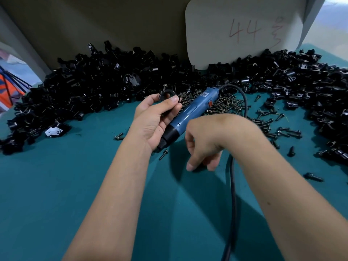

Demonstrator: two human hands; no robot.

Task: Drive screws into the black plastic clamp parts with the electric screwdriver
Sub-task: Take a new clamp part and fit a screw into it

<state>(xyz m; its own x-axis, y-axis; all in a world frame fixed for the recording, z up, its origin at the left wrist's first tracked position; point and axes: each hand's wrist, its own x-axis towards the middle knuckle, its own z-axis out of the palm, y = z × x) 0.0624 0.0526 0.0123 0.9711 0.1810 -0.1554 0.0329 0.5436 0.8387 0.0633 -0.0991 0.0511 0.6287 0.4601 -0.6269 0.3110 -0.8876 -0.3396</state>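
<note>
Left hand (156, 117) raised above teal-covered surface (79, 185), thumb and fingers pinching one small black plastic clamp part (166, 94) with one screw standing up from its left side. Right hand (202, 143) hovering low over surface, wrist bent, fingers hanging loosely curled, nothing gripped. One blue electric screwdriver with black nose (190, 114) lying slanted on surface between both hands, nose toward camera and partly hidden behind left palm, black cord (233, 185) looping from rear end, under right forearm, off bottom edge. Clamp parts too many to count: one big black heap (84, 87) along left and back, another heap (310, 87) back right, reaching right edge. Loose dark screws (222, 104) piled just behind screwdriver, uncountable; scattered singles to right, one near left wrist (163, 154), one (119, 136) left of forearm. One white card with red "44" handwriting (243, 32) propped against back wall. Open teal room in near-left and centre foreground; back and right crowded.
</note>
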